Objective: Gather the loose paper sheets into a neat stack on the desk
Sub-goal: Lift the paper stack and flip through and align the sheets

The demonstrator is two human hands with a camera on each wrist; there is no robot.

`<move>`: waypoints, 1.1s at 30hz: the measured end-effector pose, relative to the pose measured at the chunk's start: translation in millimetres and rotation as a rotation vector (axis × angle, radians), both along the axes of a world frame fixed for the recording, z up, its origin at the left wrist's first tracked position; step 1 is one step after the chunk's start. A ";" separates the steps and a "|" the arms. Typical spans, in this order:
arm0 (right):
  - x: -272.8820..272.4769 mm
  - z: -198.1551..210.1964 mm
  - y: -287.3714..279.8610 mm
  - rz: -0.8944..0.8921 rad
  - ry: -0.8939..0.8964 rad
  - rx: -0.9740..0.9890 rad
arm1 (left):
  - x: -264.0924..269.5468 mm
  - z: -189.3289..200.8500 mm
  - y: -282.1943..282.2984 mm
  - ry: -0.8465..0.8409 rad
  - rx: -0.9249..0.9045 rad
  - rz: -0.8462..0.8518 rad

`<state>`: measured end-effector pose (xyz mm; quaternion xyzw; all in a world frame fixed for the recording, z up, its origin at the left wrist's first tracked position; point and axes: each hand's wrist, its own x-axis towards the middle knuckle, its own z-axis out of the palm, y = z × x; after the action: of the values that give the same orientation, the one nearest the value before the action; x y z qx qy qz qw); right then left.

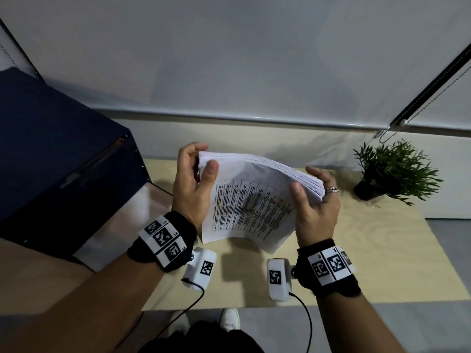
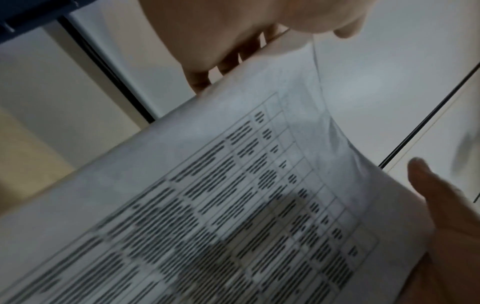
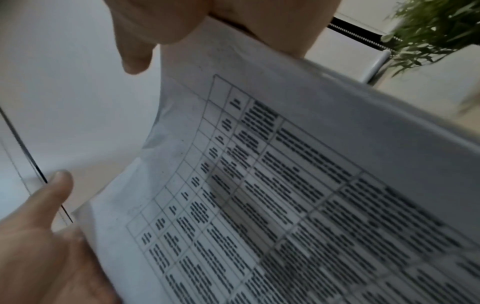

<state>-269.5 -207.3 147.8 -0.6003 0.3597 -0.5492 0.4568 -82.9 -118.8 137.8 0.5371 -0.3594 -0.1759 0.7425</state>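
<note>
A thick stack of white paper sheets (image 1: pixel 254 200) with a printed table on the top page is held up over the light wood desk (image 1: pixel 369 250). It bows between my hands. My left hand (image 1: pixel 196 179) grips its left end, thumb on the top page and fingers curled behind. My right hand (image 1: pixel 316 200) grips the right end the same way. In the left wrist view the stack (image 2: pixel 233 205) fills the frame below my left hand (image 2: pixel 207 41). The right wrist view shows the stack (image 3: pixel 311 185) under my right hand (image 3: pixel 168 24).
A dark blue cabinet (image 1: pixel 58 154) stands at the desk's left. A small potted plant (image 1: pixel 392 171) sits at the back right corner. A grey roller blind (image 1: pixel 229 59) hangs behind the desk. The stack's shadow falls on the desk near the front edge.
</note>
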 end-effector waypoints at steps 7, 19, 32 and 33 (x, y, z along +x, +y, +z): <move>1.3 3.1 -3.7 -0.093 -0.045 -0.008 | -4.0 14.2 -8.1 -0.139 0.044 0.132; -10.1 -31.8 -3.2 0.046 0.059 0.166 | 13.3 15.2 -0.1 -0.300 0.254 -0.050; 26.7 5.4 -15.7 0.109 0.507 -0.305 | 38.3 57.9 -7.6 -0.965 0.591 -0.093; 28.7 6.2 -16.9 0.106 0.491 -0.277 | 39.4 53.9 -7.3 -0.876 0.551 -0.106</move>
<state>-240.8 -224.1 153.9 -0.7899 0.3491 -0.4067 0.2979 -43.5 -126.1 191.6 0.7170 -0.6036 -0.0602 0.3436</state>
